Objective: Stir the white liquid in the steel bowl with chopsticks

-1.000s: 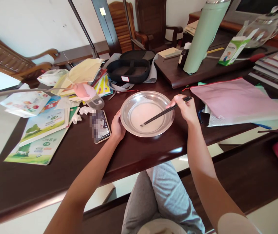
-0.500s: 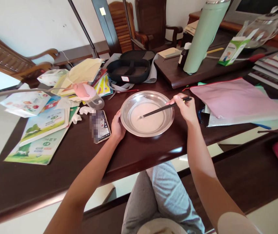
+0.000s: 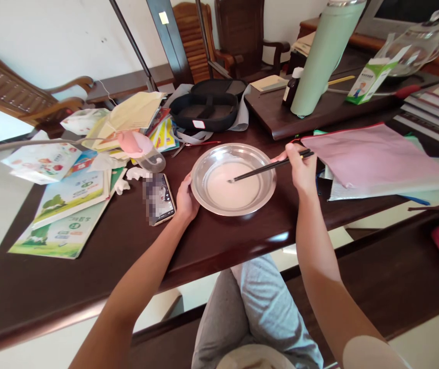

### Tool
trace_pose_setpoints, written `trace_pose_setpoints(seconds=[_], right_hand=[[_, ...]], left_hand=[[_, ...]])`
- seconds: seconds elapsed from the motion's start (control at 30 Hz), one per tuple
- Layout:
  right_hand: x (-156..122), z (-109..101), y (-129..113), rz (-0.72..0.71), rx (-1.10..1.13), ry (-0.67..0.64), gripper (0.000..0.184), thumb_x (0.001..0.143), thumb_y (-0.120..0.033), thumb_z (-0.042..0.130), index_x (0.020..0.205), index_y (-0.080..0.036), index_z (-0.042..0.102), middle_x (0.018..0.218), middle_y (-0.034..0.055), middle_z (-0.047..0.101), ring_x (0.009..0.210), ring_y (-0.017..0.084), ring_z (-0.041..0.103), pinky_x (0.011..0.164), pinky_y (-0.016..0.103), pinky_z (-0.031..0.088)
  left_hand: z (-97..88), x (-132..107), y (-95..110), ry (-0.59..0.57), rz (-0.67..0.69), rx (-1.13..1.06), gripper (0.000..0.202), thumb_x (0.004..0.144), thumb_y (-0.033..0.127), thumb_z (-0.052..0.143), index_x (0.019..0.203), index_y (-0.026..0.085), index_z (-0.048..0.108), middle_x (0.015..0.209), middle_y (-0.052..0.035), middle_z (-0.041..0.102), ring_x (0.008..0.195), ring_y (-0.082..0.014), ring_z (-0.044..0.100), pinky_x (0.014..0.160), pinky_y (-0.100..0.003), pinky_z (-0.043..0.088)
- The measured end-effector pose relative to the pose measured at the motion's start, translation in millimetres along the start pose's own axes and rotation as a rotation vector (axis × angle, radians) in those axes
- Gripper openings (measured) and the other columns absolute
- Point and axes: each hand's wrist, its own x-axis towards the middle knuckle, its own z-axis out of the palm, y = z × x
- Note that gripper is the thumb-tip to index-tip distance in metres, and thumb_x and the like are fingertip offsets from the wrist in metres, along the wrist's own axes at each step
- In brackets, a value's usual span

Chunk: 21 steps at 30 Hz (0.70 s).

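Observation:
A shallow stainless steel bowl (image 3: 200,197) with a milky, pale liquid (image 3: 219,192) in it stands on the dark wooden table. My left hand (image 3: 186,200) grips the bowl's left rim, its fingers partly hidden behind the bowl. In my right hand (image 3: 302,166), at the bowl's right side, is a pair of black chopsticks (image 3: 260,169). They slant down to the left, and their tips touch the liquid near the middle. Just left of my left hand lies a phone (image 3: 161,200), its screen partly blurred.
Books (image 3: 61,228), a tissue box (image 3: 42,161) and a pink-lidded container (image 3: 142,148) lie to the left. Behind the bowl sits an open black case (image 3: 204,115). A green thermos (image 3: 325,59) and a pink zip pouch (image 3: 373,154) are at the right.
My right hand has moved a little to the right, drawing the chopstick tips rightward through the liquid. My left hand and the bowl stay in place.

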Motion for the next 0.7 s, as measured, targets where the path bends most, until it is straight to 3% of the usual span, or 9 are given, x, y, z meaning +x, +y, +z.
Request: trace_pose_setpoints(seconds=[0.07,0.23,0.43,0.6,0.7], right_hand=[[0.3,-1.7,1.7,0.010,0.017,0.016,0.071,0.091,-0.095,0.077,0.065,-0.031,0.065,0.059,0.0012,0.072,0.081,0.032,0.088,0.084,0.050,0.075],[-2.5,2.0,-0.4,0.035,0.010,-0.149,0.069,0.085,-0.095,0.084,0.066,-0.030,0.069,0.061,0.0017,0.075,0.077,0.032,0.087,0.080,0.049,0.073],[1.2,-1.4,1.1,0.001,0.003,0.058,0.072,0.091,-0.096,0.076,0.064,-0.031,0.061,0.055,-0.0008,0.067,0.073,0.030,0.085,0.081,0.047,0.072],[-1.2,2.0,2.9,0.036,0.007,-0.115,0.070,0.084,-0.097,0.082,0.066,-0.032,0.065,0.058,0.0004,0.071,0.076,0.031,0.085,0.078,0.048,0.072],[0.2,1.7,4.8,0.012,-0.007,-0.091,0.065,0.089,-0.092,0.083,0.070,-0.031,0.068,0.064,0.0012,0.075,0.082,0.031,0.088,0.085,0.049,0.073]], left_hand=[[-0.3,-0.1,0.1,-0.004,-0.001,0.000,0.037,0.086,0.050,0.083,0.114,0.026,0.087,0.119,-0.0073,0.090,0.135,-0.0383,0.079,0.119,-0.050,0.062],[0.6,-0.9,0.9,-0.005,0.002,-0.006,0.038,0.086,0.050,0.083,0.115,0.025,0.087,0.121,-0.0072,0.091,0.135,-0.0381,0.080,0.119,-0.050,0.062],[2.4,-1.6,1.5,0.004,0.006,0.005,0.039,0.086,0.050,0.083,0.117,0.025,0.086,0.123,-0.0083,0.091,0.139,-0.0394,0.078,0.121,-0.052,0.062],[0.6,-1.0,1.3,-0.002,-0.003,0.008,0.041,0.088,0.050,0.081,0.121,0.025,0.086,0.128,-0.0090,0.090,0.143,-0.0409,0.076,0.122,-0.054,0.062],[0.2,-0.3,0.8,-0.002,-0.003,-0.007,0.038,0.089,0.048,0.081,0.118,0.025,0.087,0.125,-0.0085,0.091,0.142,-0.0404,0.077,0.121,-0.053,0.062]])
